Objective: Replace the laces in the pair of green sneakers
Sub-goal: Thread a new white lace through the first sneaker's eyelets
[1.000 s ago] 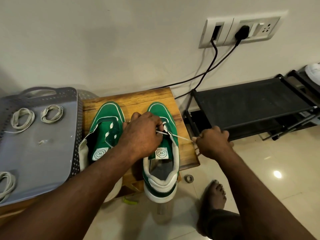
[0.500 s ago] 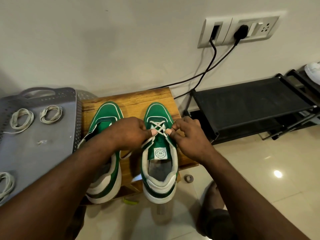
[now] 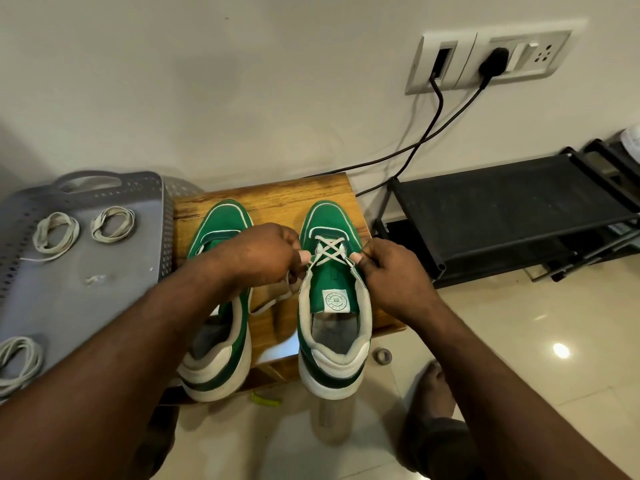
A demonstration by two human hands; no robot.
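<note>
Your left hand [image 3: 266,254] and forearm are covering the middle of the left sneaker [image 3: 221,226], hiding its tongue and eyelets. On the right sneaker [image 3: 334,289], the lace [image 3: 327,252] is vanishing under the fingertips of both hands, and your right hand [image 3: 391,268] is masking the eyelets on that side. The tongue label [image 3: 335,301] is showing too small to read. The frame's left edge is cutting off the grey tray [image 3: 104,306] and the lower-left lace bundle [image 3: 19,362]. The right edge is cropping the black rack [image 3: 502,209].
</note>
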